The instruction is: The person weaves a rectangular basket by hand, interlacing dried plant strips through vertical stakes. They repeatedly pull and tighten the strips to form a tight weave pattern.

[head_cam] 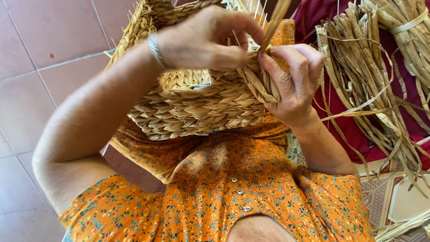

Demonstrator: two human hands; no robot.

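Both hands are up at the rim of the woven basket, a braided straw piece resting against the person's orange flowered dress. The left hand, a silver bangle at its wrist, is curled over the top edge, thumb and fingertips pinched narrow on a flat straw strand that rises out of the weave. The right hand wraps the basket's corner, fingers closed tight round the plaited edge right beside that pinch; the two hands touch at the fingertips. Thin pale spokes stick up from the rim behind them.

Off to the right, a loose sheaf of dried straw lies across a dark red cloth, and above it a second bundle is cinched with a pale band. Lower right, a patterned mat shows. Reddish floor tiles fill the left. No packages, labels or signs show anywhere.
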